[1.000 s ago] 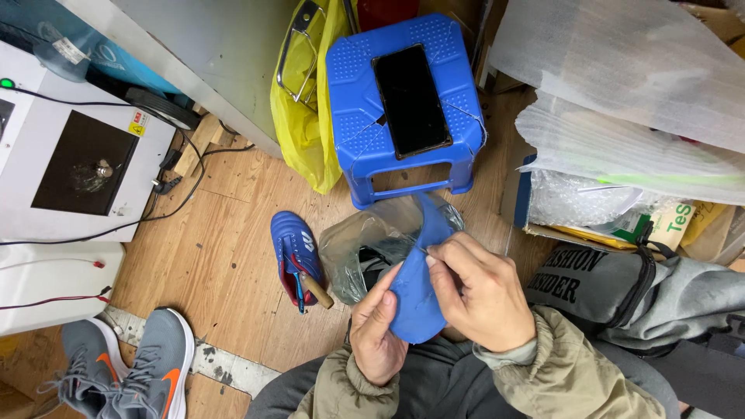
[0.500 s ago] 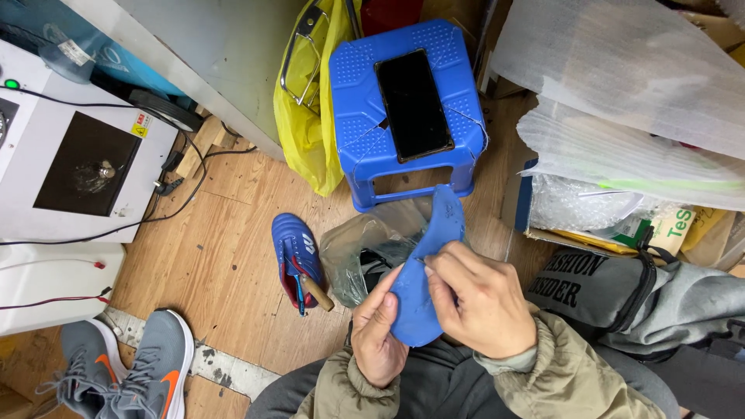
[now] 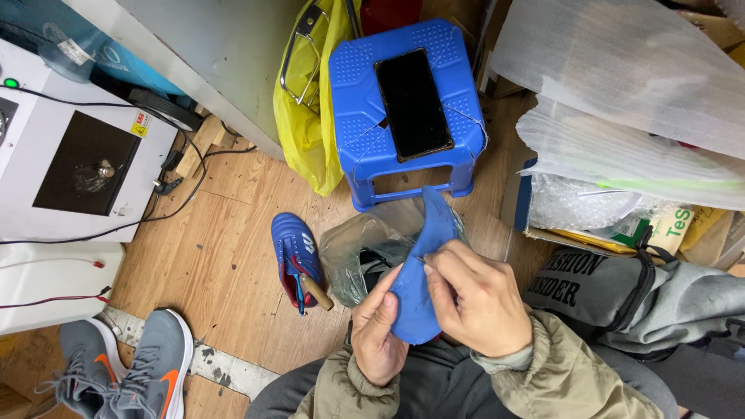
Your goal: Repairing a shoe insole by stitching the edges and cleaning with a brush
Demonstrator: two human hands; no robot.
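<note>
Evidently for steadiness, left hand grips the blue insole from below, right hand pinching its edge above the bag.

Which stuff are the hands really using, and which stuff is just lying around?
In use:
- blue insole, held by the left hand and pinched by the right hand

Lying about:
- blue shoe with a tool on it
- clear plastic bag
- phone on the blue stool
- yellow bag
- grey sneakers
</note>
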